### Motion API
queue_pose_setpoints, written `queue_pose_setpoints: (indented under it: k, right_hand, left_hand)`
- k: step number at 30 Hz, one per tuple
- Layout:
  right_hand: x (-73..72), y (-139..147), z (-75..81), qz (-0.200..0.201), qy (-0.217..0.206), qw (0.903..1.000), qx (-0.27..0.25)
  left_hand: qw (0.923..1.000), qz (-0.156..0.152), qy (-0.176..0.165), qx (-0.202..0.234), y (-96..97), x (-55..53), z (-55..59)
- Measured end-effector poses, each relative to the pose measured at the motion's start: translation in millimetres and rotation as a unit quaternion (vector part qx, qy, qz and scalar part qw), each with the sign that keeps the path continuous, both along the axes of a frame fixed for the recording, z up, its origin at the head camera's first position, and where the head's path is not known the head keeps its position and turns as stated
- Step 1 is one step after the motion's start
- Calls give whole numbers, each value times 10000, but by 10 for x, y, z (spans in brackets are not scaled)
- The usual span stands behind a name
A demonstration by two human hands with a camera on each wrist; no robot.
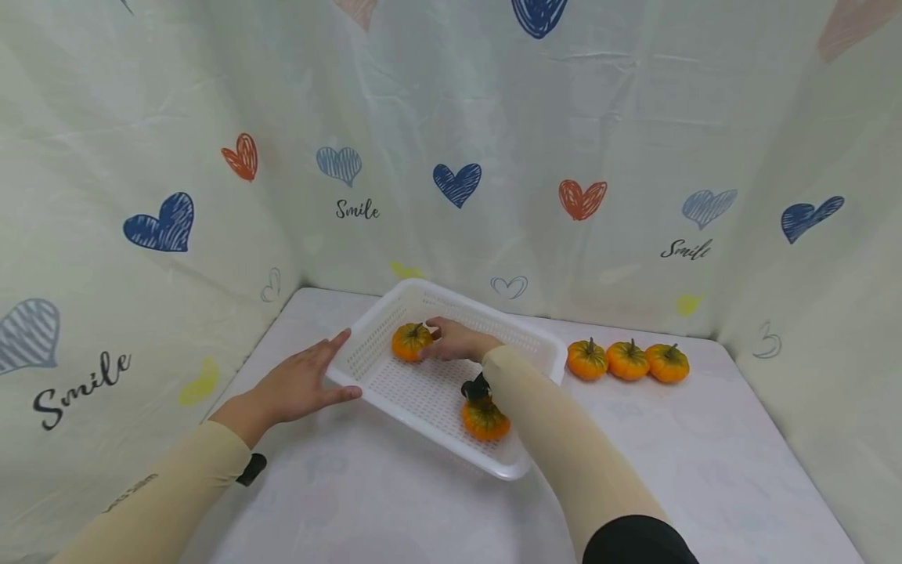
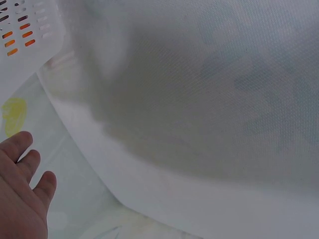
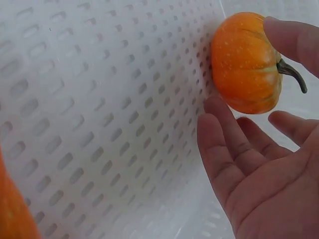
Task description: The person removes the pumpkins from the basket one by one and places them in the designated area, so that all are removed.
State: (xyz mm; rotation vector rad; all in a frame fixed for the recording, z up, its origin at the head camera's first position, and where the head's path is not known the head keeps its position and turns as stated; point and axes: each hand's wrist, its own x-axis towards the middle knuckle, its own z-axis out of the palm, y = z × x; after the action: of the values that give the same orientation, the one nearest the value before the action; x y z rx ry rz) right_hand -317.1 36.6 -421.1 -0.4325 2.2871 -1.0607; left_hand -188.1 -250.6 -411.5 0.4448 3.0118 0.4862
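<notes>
A white perforated plastic basket [image 1: 423, 392] sits at an angle on the table. Inside it, a small orange pumpkin [image 1: 411, 342] with a dark stem rests toward the far left. My right hand [image 1: 458, 341] reaches into the basket around this pumpkin; in the right wrist view the thumb [image 3: 294, 42] overlaps its edge and the loosely spread fingers lie close along the other side. Another pumpkin [image 1: 485, 419] lies in the basket below my right wrist. My left hand [image 1: 299, 382] is at the basket's left corner, fingers extended, thumb and forefinger at the rim.
Three more small pumpkins [image 1: 628, 361] stand in a row on the white table [image 1: 705, 454], just right of the basket. A cloth backdrop [image 1: 493, 102] printed with hearts closes off the back and both sides.
</notes>
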Motion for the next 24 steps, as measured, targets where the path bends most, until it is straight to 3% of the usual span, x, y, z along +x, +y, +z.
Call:
queue_pose_setpoints:
  k: [15,24]
  right_hand:
    - [19,-150,-31,247,516,9980,278]
    - [-1,-238,-113,284,500,9978,320]
  left_hand:
    - [10000,7,-29,14,21,10,45]
    - [10000,29,-55,0,15,5,31]
